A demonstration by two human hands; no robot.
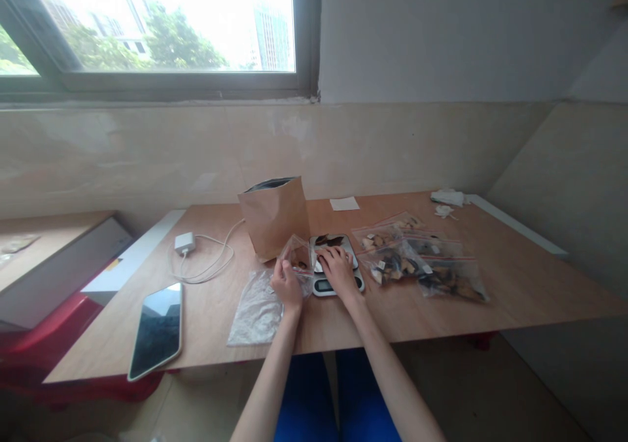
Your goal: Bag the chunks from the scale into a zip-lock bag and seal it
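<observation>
Here a small clear bag is held open in the left hand, fingers closed on its edge, just left of the digital scale. The right hand is laid on the scale's platform among dark pieces; whether anything is pinched cannot be told. Behind stands a brown paper bag. Filled bags are spread to the right, and an empty bag, a tablet and a charger to the left, all on the wooden table.

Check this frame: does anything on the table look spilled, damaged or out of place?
The tablet overhangs the table's front edge. Otherwise nothing stands out: the paper bag stands upright, and the dried pieces stay on the scale and in the bags.
</observation>
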